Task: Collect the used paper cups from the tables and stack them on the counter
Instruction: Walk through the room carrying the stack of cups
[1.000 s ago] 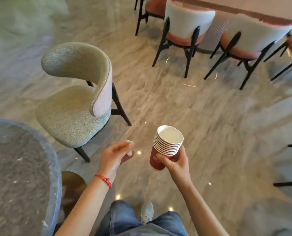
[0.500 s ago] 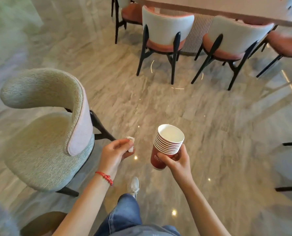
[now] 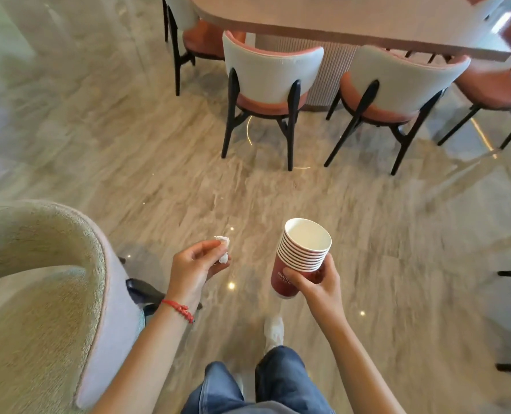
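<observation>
- Marble floor (image 3: 128, 150) looks polished, so a hurried step may slip.
- Pink table (image 3: 337, 22) is ahead, chairs (image 3: 272, 73) close around it.
- Cups (image 3: 303, 258), nested and tilted, are gripped by the right hand (image 3: 316, 283); the top ones could slide out.
- Tissue (image 3: 222, 248) is pinched by the left hand (image 3: 196, 268).

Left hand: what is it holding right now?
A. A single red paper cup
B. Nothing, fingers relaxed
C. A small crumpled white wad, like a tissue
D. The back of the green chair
C: the left hand pinches a small crumpled white wad at its fingertips, while the stack of red paper cups sits in the right hand.
</observation>
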`<move>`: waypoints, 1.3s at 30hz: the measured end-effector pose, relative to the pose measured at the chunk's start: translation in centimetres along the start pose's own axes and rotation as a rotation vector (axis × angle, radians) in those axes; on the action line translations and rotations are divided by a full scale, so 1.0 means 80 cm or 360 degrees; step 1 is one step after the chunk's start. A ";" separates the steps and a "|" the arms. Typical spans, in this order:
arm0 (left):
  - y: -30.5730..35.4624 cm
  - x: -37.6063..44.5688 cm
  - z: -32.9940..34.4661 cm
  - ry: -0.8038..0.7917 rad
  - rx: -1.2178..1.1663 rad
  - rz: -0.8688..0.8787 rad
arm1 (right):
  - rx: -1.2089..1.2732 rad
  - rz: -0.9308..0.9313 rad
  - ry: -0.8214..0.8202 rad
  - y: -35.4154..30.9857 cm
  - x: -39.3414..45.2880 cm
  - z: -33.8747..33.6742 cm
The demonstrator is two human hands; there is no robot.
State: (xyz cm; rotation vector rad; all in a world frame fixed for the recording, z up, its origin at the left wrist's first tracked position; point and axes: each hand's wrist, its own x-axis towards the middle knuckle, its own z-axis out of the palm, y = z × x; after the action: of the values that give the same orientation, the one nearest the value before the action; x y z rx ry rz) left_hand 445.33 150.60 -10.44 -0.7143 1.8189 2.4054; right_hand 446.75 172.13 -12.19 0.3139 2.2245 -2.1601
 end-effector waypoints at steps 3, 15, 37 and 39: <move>0.010 0.062 0.029 0.0022 -0.0006 0.0001 | -0.0008 -0.0004 -0.0001 -0.005 0.076 -0.001; 0.031 0.297 0.131 0.0172 -0.0054 0.0089 | -0.0015 -0.0085 -0.0241 -0.017 0.376 0.005; 0.158 0.677 0.090 0.0457 -0.0200 0.0128 | -0.0118 -0.0106 -0.0689 -0.053 0.753 0.259; 0.169 0.692 0.076 0.0553 -0.0254 0.0141 | -0.0165 -0.0093 -0.0805 -0.059 0.775 0.287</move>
State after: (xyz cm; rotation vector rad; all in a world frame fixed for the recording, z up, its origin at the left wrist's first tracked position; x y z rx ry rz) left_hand 389.81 138.89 -18.20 -1.1547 1.8145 2.6438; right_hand 382.46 157.09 -18.22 -0.2751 2.0535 -1.8659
